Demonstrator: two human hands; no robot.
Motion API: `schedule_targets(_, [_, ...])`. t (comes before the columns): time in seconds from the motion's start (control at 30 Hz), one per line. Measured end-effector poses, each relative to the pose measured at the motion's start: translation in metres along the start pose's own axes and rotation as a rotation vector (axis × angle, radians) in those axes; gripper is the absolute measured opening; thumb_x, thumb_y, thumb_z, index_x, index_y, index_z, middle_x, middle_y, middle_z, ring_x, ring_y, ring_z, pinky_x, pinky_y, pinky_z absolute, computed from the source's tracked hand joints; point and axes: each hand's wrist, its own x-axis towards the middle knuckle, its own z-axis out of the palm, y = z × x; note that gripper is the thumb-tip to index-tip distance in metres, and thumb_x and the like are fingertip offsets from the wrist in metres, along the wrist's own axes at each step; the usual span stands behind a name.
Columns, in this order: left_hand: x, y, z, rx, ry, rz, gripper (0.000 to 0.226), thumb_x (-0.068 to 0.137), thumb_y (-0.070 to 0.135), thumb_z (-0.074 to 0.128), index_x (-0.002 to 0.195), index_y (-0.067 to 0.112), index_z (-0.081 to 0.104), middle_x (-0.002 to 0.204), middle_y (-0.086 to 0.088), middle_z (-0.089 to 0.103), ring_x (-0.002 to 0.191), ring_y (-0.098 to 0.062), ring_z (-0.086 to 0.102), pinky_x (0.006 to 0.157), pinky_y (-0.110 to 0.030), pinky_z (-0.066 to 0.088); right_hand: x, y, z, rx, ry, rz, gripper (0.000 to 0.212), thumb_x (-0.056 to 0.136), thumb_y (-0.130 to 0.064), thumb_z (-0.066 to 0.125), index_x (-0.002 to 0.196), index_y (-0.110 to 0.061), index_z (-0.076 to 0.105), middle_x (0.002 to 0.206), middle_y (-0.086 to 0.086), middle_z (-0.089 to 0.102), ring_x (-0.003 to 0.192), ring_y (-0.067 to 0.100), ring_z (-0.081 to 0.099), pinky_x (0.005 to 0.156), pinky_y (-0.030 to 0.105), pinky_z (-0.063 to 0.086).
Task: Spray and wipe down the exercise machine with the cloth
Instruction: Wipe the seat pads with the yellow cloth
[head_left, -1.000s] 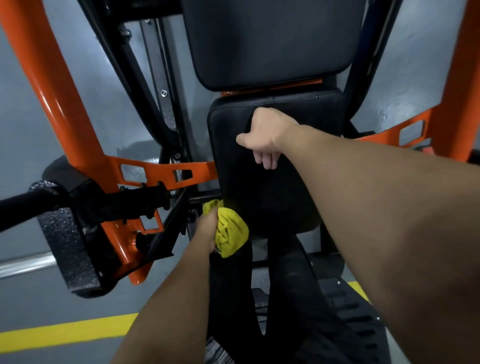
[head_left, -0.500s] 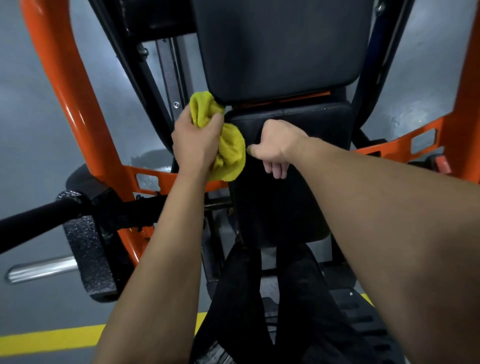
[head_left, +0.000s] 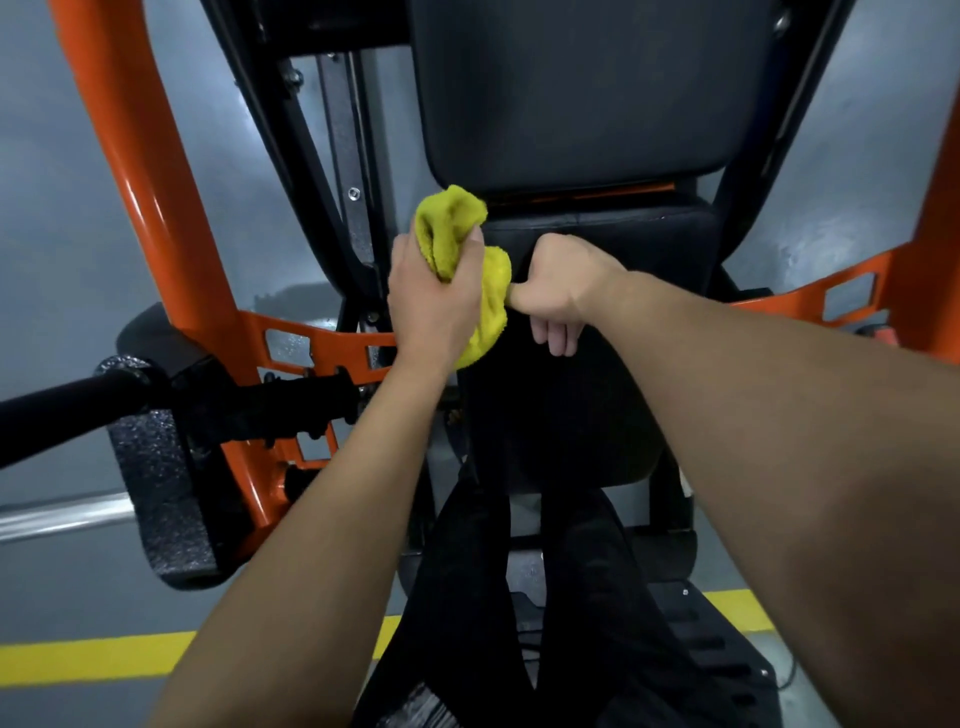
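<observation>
The exercise machine has an orange frame (head_left: 130, 156), a black back pad (head_left: 571, 93) and a black seat pad (head_left: 597, 395) below it. My left hand (head_left: 431, 301) grips a bunched yellow cloth (head_left: 452, 223) against the seat pad's upper left corner, just under the back pad. My right hand (head_left: 561, 280) rests on the top of the seat pad as a fist, thumb pointing left and touching the cloth. I see nothing held in it. No spray bottle is in view.
A black handle bar (head_left: 270, 400) sticks out at the left, with a chrome bar (head_left: 62, 514) lower down. My legs in black trousers (head_left: 467, 597) stand before the seat. A black foot plate (head_left: 717, 639) and a yellow floor line (head_left: 93, 657) lie below.
My left hand has carried the cloth up from the seat pad's lower left edge to its upper left corner, close to my right hand. The right hand has stayed on the pad.
</observation>
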Motion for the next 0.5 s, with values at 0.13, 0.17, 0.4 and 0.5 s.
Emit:
schedule_targets(0.13, [0.026, -0.017, -0.017, -0.470, -0.040, -0.270, 0.010, 0.096, 0.017, 0.066, 0.086, 0.018, 0.069, 0.074, 0.005, 0.068, 0.071, -0.012, 0.066, 0.069, -0.031, 0.056, 0.002, 0.002, 0.000, -0.002, -0.002, 0.010, 0.048, 0.092, -0.031, 0.048, 0.069, 0.003, 0.073, 0.059, 0.017, 0.070, 0.054, 0.030, 0.073, 0.076, 0.041, 0.064])
schedule_targets(0.17, [0.033, -0.022, -0.018, -0.500, -0.061, -0.378, 0.013, 0.096, 0.015, 0.065, 0.084, 0.017, 0.068, 0.071, 0.002, 0.065, 0.067, -0.013, 0.064, 0.066, -0.031, 0.055, 0.002, 0.002, 0.001, -0.006, -0.001, 0.012, 0.048, 0.092, -0.031, 0.048, 0.069, 0.003, 0.073, 0.059, 0.017, 0.071, 0.054, 0.030, 0.073, 0.076, 0.041, 0.064])
schedule_targets(0.4, [-0.019, -0.108, -0.006, -0.397, -0.068, -0.773, 0.021, 0.102, 0.029, 0.062, 0.099, 0.010, 0.070, 0.089, -0.008, 0.074, 0.081, -0.024, 0.071, 0.071, -0.033, 0.058, -0.005, 0.000, -0.001, -0.001, 0.010, 0.011, 0.048, 0.091, -0.032, 0.047, 0.068, 0.001, 0.074, 0.058, 0.015, 0.071, 0.054, 0.028, 0.073, 0.077, 0.040, 0.064])
schedule_targets(0.5, [-0.077, -0.158, 0.005, -0.358, -0.016, -0.946, 0.026, 0.100, 0.030, 0.063, 0.105, 0.006, 0.071, 0.101, -0.016, 0.074, 0.085, -0.029, 0.072, 0.079, -0.039, 0.059, -0.005, 0.001, -0.001, -0.010, 0.049, -0.004, 0.047, 0.090, -0.033, 0.047, 0.065, -0.002, 0.074, 0.056, 0.012, 0.070, 0.052, 0.025, 0.072, 0.075, 0.039, 0.064])
